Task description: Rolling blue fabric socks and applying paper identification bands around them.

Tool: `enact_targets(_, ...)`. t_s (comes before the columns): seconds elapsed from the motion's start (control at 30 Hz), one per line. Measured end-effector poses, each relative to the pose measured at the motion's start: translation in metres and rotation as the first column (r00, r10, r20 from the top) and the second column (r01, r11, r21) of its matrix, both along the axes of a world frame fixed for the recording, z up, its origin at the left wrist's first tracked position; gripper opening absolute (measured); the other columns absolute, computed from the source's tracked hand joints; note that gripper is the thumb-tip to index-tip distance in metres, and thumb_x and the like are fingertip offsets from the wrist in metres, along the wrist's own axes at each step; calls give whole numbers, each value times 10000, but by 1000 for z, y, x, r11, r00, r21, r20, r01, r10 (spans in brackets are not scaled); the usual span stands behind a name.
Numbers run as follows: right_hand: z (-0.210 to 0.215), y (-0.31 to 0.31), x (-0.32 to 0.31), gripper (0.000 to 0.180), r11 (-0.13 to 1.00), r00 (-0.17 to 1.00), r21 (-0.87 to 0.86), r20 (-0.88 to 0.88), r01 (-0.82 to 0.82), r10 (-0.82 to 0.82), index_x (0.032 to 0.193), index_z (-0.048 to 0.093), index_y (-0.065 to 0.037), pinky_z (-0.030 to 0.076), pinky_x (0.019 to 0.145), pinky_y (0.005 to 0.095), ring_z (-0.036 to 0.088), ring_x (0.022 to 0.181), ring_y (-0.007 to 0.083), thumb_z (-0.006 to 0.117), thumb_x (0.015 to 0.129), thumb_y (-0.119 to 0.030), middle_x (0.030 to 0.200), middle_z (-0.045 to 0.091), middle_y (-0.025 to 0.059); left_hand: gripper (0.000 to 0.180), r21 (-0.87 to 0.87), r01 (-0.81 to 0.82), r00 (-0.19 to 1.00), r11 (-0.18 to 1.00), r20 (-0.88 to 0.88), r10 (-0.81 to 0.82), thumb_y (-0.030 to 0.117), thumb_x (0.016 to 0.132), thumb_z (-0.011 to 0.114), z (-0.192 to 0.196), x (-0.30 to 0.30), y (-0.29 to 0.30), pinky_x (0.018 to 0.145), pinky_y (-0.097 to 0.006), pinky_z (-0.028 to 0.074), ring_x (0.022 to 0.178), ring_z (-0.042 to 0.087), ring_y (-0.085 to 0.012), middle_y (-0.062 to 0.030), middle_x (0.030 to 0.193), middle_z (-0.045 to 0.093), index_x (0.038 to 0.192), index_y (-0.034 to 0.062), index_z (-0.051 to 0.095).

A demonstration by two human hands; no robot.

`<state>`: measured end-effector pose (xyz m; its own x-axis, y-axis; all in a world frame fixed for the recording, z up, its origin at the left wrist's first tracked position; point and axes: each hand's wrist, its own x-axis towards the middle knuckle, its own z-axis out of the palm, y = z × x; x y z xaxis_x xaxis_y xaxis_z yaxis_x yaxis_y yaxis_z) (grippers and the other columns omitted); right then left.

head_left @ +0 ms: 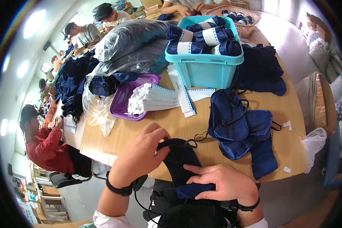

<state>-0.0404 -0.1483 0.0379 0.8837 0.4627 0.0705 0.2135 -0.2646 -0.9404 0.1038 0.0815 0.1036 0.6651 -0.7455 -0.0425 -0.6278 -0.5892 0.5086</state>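
Observation:
My left hand (pixel 142 154) pinches the upper corner of a narrow navy cloth piece (pixel 180 157) between thumb and fingers. That piece lies over the table's near edge, its lower end folded into a flap. Across the flap rests my right hand (pixel 226 182), fingers apart and pressed on the fabric. A thin black cord loop (pixel 193 142) shows at the cloth's top right. Further right lie several navy cloth pieces (pixel 228 117) with black cord loops, overlapping one another.
Banded navy rolls (pixel 216 36) fill a turquoise bin (pixel 205 72). Left of it are paper strips (pixel 161 98), a purple basket (pixel 119 114) and a plastic-wrapped bundle (pixel 133 41). A pink basket (pixel 250 19) stands behind. A person in red (pixel 51 148) sits at left; others work farther back.

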Motion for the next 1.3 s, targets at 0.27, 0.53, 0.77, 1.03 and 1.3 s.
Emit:
enact_targets(0.27, -1, -1, 1, 374, 1000, 1000, -10, 7, -18, 18, 1189, 763, -82, 581, 794, 394, 746, 886, 400, 810, 874, -278, 1500, 595, 216, 194, -90, -190, 885, 978, 415, 210, -35, 831, 747, -21, -22, -2, 812, -450, 539, 919, 665, -389, -128, 957, 652, 968, 18, 620)
enact_targets(0.53, 1, 2, -1, 394, 999, 1000, -50, -25, 11, -12, 1164, 772, -63, 580, 805, 354, 734, 936, 383, 847, 829, -256, 1506, 618, 134, 250, -85, -97, 974, 992, 198, 112, 9, 873, 736, -30, -57, 7, 912, -441, 591, 1040, 719, -378, -151, 1207, 738, 1123, 2, 727)
enact_targets(0.77, 0, -6, -5, 408, 1000, 1000, 17, -7, -26, 26, 1159, 760, -30, 566, 893, 330, 732, 1072, 372, 880, 795, -170, 1516, 604, 178, 549, 54, 75, 956, 996, 280, -88, 50, 883, 678, -52, -82, 10, 1185, -503, 402, 1400, 502, -448, -248, 1560, 516, 1411, -70, 587)
enact_targets(1.03, 5, -2, -2, 438, 941, 985, 304, 37, 151, -170, 1147, 724, 97, 483, 1093, 359, 569, 1430, 346, 893, 769, -45, 1555, 540, 279, 670, -140, 79, 982, 987, 184, -52, 76, 790, 700, -62, -74, 25, 1171, -525, 402, 1398, 490, -435, -233, 1585, 491, 1428, -66, 551)
enact_targets(1.3, 27, 22, 20, 482, 956, 940, 37, 177, 290, -292, 1173, 749, 37, 429, 1142, 368, 522, 1463, 390, 928, 765, -146, 1601, 435, 350, 667, -186, 164, 956, 969, 273, -109, 185, 744, 706, -78, -75, 34, 1207, -565, 372, 1451, 465, -472, -254, 1514, 545, 1373, -10, 605)
